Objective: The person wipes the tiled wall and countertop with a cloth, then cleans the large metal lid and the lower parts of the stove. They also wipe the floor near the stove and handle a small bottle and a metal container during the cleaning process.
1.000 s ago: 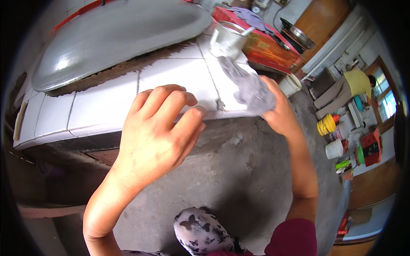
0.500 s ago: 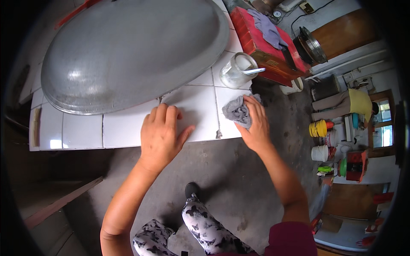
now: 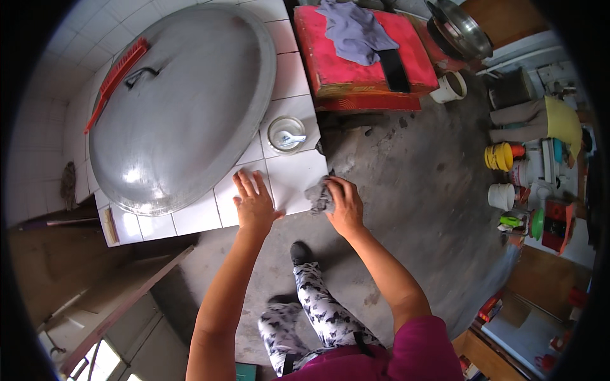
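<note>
My right hand (image 3: 346,206) grips a bunched grey cloth (image 3: 319,195) against the near right corner of the white tiled counter (image 3: 291,178). Farther left, my left hand (image 3: 255,206) rests on the tiles by the front edge, fingers spread, holding nothing. Just beyond its fingertips curves the rim of a big domed grey metal lid (image 3: 197,108) with a dark handle (image 3: 141,77). A glass jar (image 3: 273,134) with a white spoon (image 3: 291,138) in it stands between the lid and the counter's right side.
A red brush (image 3: 117,79) lies along the lid's far left. Beyond the counter's right side, a red box (image 3: 412,54) carries a purple-grey cloth (image 3: 356,32) and a black phone (image 3: 394,71). Buckets (image 3: 499,157) line the right, near a person in yellow (image 3: 562,122).
My right hand has brought the grey cloth nearer the counter's front corner. My left hand's fingers have spread out. The whole view has shifted, showing more of the lid and the red brush.
</note>
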A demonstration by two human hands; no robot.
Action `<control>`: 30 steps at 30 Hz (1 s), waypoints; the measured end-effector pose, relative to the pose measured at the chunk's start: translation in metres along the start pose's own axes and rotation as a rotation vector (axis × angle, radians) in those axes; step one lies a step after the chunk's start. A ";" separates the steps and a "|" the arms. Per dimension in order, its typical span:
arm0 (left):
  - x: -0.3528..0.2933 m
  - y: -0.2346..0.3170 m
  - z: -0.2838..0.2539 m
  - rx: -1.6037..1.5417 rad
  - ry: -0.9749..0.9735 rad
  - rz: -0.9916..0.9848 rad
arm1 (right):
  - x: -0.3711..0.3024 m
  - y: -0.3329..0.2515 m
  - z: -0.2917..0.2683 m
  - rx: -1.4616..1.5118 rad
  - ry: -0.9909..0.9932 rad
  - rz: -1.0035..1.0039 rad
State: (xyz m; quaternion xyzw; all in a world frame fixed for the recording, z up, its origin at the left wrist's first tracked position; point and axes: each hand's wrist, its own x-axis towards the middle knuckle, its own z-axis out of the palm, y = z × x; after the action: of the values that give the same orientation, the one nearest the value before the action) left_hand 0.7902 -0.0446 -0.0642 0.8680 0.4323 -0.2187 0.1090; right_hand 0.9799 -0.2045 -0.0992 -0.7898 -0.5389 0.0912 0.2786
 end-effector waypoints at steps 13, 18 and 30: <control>0.005 -0.013 0.007 0.034 0.104 0.088 | 0.160 0.063 0.061 1.391 -0.130 0.726; 0.003 -0.013 0.001 -0.063 0.089 0.073 | 0.067 0.061 0.085 1.419 -0.092 0.707; -0.006 -0.002 -0.004 -0.061 0.019 0.020 | 0.021 0.129 0.107 1.210 -0.165 0.817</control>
State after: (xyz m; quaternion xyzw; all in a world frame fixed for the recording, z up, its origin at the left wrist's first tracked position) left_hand 0.7869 -0.0464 -0.0581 0.8706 0.4312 -0.1960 0.1332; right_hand 1.0439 -0.1833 -0.2539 -0.6263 -0.0760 0.5286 0.5679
